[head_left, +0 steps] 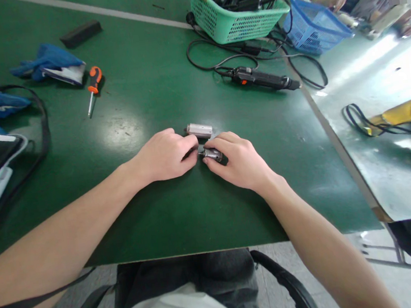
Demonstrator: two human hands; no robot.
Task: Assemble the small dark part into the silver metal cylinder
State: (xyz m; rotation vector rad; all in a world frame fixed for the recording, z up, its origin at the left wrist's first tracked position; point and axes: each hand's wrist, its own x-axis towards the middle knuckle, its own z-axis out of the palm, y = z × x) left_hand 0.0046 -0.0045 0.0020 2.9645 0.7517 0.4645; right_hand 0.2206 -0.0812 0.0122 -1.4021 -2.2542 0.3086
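Pinches a small metal cylinder (213,154) between the thumb and bent fingers of the right hand (241,162), snug along its sides, narrow end toward the left hand (166,156). Curls the left fingers in toward the thumb, right by that narrow end; cannot tell whether holding or only touching there. Reaches forward and inward from both sides, backs of both hands upward, low over the green table (183,216), just short of a second metal cylinder (200,130) lying beyond the fingertips
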